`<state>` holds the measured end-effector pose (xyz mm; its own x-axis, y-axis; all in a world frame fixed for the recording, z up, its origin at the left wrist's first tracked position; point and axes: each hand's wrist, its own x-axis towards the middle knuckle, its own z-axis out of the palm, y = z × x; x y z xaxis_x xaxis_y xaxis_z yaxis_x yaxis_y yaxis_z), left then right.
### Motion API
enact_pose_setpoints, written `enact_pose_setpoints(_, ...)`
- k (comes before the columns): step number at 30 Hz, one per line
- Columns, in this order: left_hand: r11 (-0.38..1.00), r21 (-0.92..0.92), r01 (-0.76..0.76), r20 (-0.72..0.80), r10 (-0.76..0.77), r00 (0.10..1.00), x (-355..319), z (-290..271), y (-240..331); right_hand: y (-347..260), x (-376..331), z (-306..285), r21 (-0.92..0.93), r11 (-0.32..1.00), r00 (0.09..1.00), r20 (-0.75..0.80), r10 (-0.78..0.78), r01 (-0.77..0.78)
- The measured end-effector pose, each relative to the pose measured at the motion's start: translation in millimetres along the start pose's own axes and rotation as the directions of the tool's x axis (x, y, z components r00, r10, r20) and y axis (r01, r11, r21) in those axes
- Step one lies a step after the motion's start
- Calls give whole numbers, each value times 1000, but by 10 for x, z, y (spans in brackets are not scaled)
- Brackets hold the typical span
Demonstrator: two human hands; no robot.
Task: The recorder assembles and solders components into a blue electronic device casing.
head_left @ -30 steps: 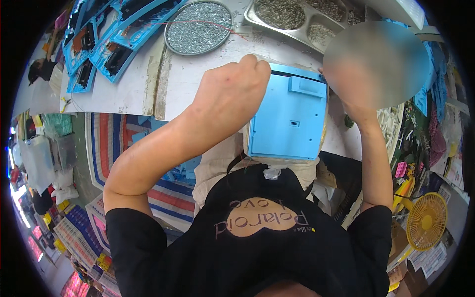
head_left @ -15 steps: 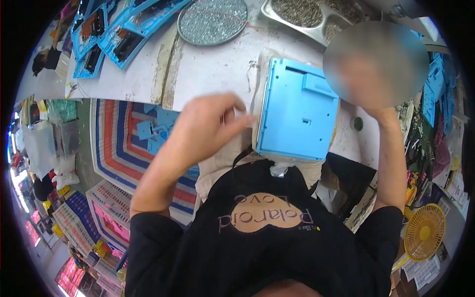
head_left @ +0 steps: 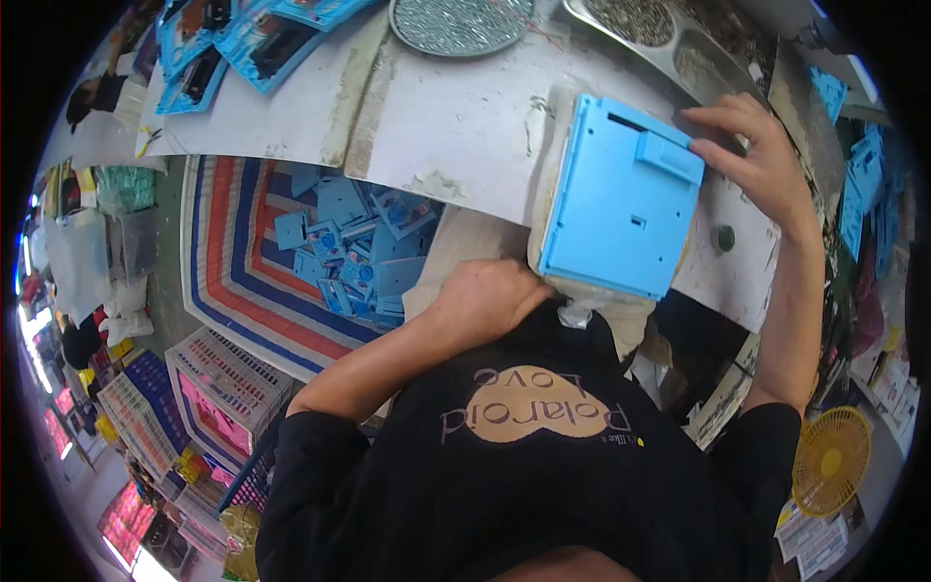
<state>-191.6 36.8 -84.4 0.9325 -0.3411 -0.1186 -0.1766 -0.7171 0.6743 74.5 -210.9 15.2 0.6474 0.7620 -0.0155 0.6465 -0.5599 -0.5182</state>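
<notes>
A flat light-blue plastic panel [head_left: 606, 209] with a raised block and small holes lies on a pale pad [head_left: 551, 175] at the table's front edge. My right hand [head_left: 761, 160] is at the panel's upper right corner. Its thumb and fingers are apart, with the thumb tip at the panel's edge. My left hand [head_left: 490, 299] is low in front of my black shirt, near the panel's lower left corner. Its fingers are curled in; what they hold, if anything, is hidden.
On the table stand a round tray of silvery screws [head_left: 461, 34] and a metal tray with compartments of small parts [head_left: 679, 60]. Blue assemblies [head_left: 262, 48] lie far left. Left of my lap, a striped sack [head_left: 218, 252] holds blue plastic parts [head_left: 359, 242]. A yellow fan [head_left: 831, 461] is right.
My left hand has come down and right, from beside the panel to below its lower left corner. The view has shifted, and my right hand now shows at the panel's upper right corner.
</notes>
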Motion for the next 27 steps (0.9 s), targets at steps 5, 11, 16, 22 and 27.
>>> enact_pose_setpoints(5, 939, -337, 63, 71, -41, 997, 225, -1109, -242, -364, 604, 30, -84, 968, 955, -164, -249, 238)
enact_pose_setpoints(11, 870, 424, 252, -651, 100, 753, 1333, -1563, -1015, -761, 1839, 900, -457, 823, 938, 88, -336, 338)
enact_pose_setpoints(16, 819, 444, 363, -463, -137, 876, 1395, -1637, -1004, -932, 1943, 952, -454, 817, 934, 134, -332, 356)
enact_pose_setpoints(22, 868, 385, 313, -563, -47, 825, 1468, -1542, -1139, -816, 1982, 996, -506, 790, 932, 91, -351, 347)
enact_pose_setpoints(27, 843, 435, 317, -570, -15, 821, 1518, -1545, -1173, -823, 2052, 905, -582, 760, 947, 55, -317, 289)
